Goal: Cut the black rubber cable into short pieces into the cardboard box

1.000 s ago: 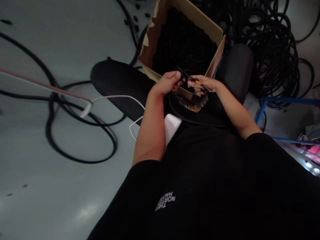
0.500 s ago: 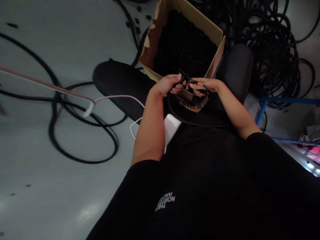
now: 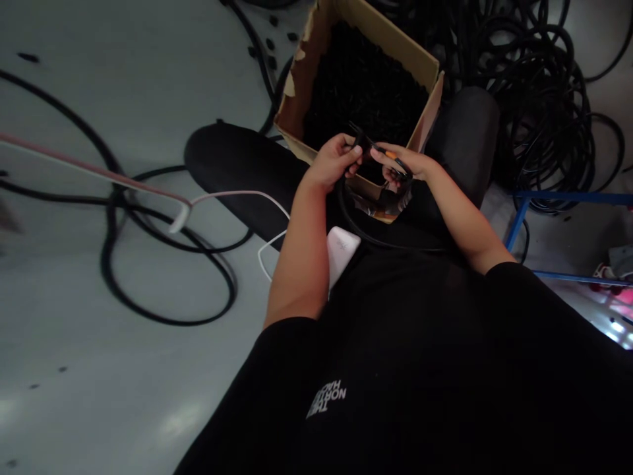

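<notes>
Over the near edge of a cardboard box (image 3: 295,144), my left hand (image 3: 335,160) is closed on the end of a black cable (image 3: 357,231), which curves down across my lap. My right hand (image 3: 401,162) grips a tool with orange and black handles (image 3: 392,156), perhaps scissors or cutters. The tool's tip points left, at the cable end by my left fingers. Many small black pieces (image 3: 366,86) fill the box, which stands between my legs. The exact contact between tool and cable is too dark to make out.
A thick black cable (image 3: 171,322) loops over the floor at the left, crossed by a pink and white cord (image 3: 99,169). A white device (image 3: 342,252) lies on my lap. Coiled cables (image 3: 539,119) and a blue frame (image 3: 518,223) are at the right.
My left hand has shifted and turned slightly, with its thumb now along the cable end. The tool in my right hand has changed its angle a little.
</notes>
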The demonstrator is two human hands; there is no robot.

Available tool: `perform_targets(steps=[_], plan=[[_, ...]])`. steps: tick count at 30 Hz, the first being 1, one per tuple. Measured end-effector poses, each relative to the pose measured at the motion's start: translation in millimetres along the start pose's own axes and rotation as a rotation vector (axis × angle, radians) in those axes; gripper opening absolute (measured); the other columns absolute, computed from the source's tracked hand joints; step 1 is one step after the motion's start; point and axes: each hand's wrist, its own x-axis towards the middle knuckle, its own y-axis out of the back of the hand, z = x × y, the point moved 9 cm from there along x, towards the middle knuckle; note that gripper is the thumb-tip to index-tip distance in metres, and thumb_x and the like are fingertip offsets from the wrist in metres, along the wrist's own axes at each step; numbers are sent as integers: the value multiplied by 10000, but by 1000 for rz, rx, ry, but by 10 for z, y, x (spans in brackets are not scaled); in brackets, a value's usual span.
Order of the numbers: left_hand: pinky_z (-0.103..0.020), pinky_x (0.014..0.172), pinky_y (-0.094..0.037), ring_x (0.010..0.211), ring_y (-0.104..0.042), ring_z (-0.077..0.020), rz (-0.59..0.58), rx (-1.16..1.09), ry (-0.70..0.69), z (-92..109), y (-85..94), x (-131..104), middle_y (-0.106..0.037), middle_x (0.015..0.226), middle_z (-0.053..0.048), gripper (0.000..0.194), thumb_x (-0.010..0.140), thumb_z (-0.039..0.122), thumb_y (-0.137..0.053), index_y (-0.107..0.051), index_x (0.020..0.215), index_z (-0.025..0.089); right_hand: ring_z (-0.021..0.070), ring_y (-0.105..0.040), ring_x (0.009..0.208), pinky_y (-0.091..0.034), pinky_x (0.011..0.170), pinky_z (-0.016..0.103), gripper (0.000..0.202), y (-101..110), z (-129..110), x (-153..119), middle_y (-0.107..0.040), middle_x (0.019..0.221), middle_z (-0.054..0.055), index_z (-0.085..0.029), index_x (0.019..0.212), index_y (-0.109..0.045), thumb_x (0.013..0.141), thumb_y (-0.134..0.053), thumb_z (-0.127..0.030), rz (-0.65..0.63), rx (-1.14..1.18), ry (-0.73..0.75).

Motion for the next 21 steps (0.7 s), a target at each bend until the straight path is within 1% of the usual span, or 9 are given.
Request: perform_targets(steps=[2,4,8,11,13,16,17,19,21], plan=[[-240,554,-331,608,-508,-122,34,50,-13,-47,30,40,-567,781,37,512,1058,619,-941,-568,1057,269,120,-586,560,-537,571,180,562,28,60,8,-578,727,-93,-223,1479,-597,1229,-709,-714,53,-35,-64],[-240,582,-364,639,-554,-139,75,73,-24,-42,52,47,-578,775,35,528,1042,644,-960,-596,1090,266,125,-602,568,-560,587,189,555,49,81,22,-595,738,-84,-213,1534,-597,1238,-720,-666,93,-76,-88],[-255,667,-447,763,-668,-190,128,96,-49,101,57,-23,-624,815,2,601,1002,726,-982,-660,1190,255,133,-626,601,-588,605,202,607,91,14,48,-609,771,-68,-190,1566,-585,1213,-772,-647,151,-99,-31],[-266,691,-461,805,-686,-210,117,109,-64,174,45,-60,-645,839,-16,633,997,773,-964,-672,1225,259,142,-669,664,-610,646,211,610,42,-66,43,-614,814,-53,-187,1529,-596,1199,-783,-665,94,-87,41],[-268,696,-465,817,-689,-215,102,121,-71,155,50,-53,-656,845,-25,632,1009,789,-940,-676,1234,260,147,-681,684,-609,656,214,572,4,-85,32,-620,819,-42,-183,1463,-624,1205,-765,-673,52,-119,64],[-270,699,-498,823,-705,-221,89,132,-103,66,68,-8,-670,836,-34,640,1012,815,-917,-689,1219,254,154,-670,686,-597,646,224,495,20,-51,48,-634,798,-29,-182,1310,-653,1208,-763,-653,83,-204,73],[-274,702,-522,822,-718,-224,94,128,-121,34,79,8,-677,831,-36,655,1001,834,-917,-695,1205,252,156,-670,694,-600,654,230,455,40,-35,65,-640,801,-25,-182,1270,-654,1208,-774,-617,113,-230,77],[-300,723,-593,832,-757,-238,123,109,-166,-20,109,35,-700,831,-40,699,964,889,-920,-709,1175,256,152,-675,725,-625,704,241,340,72,-21,105,-648,836,-22,-179,1245,-656,1205,-794,-487,171,-263,94],[-355,773,-671,863,-805,-262,161,86,-219,-56,145,52,-726,848,-46,746,921,951,-914,-718,1148,267,145,-684,775,-660,795,252,238,67,-48,132,-651,896,-24,-175,1307,-663,1190,-785,-343,188,-261,130]])
